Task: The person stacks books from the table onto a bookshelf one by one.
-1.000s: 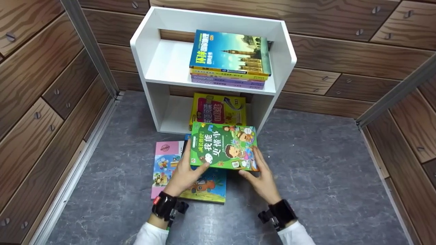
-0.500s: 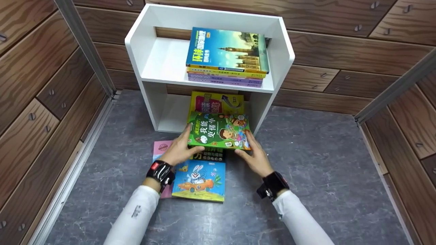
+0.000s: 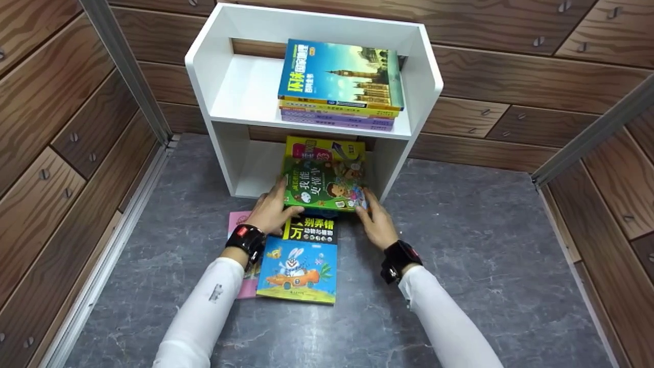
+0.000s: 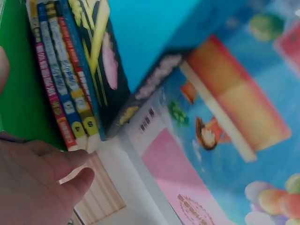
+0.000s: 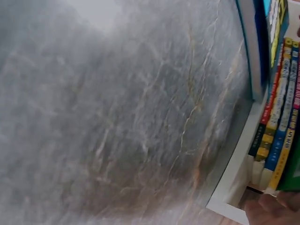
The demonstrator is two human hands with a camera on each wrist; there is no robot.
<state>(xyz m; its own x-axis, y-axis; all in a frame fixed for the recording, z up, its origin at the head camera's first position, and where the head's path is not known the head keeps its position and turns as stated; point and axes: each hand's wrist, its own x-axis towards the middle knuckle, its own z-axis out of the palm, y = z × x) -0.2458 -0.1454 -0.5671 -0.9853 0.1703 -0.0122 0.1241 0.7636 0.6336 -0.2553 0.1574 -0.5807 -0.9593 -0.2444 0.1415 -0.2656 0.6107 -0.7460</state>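
In the head view, a green picture book [image 3: 327,186] lies level over a yellow book [image 3: 355,148] on the lower shelf, covering most of it. My left hand [image 3: 273,212] holds its left end, thumb at the near edge. At the right end, my right hand [image 3: 377,222] grips the near corner. In the left wrist view, my left hand [image 4: 42,183] is beside the green cover [image 4: 23,79] and several stacked book spines [image 4: 61,79]. The right wrist view catches only the fingers of my right hand [image 5: 272,208], below similar spines [image 5: 279,112].
A white two-tier shelf [image 3: 245,122] stands against a wood-patterned wall. Its upper tier bears a book stack topped by a blue Big Ben cover [image 3: 340,74]. On the floor before it lie a rabbit-cover book [image 3: 299,271], a black-cover book [image 3: 319,230] and a pink one [image 3: 248,289].
Both hands have carried the green book forward, from over the floor books into the lower shelf, over the yellow book. The black and rabbit covers are now less hidden.
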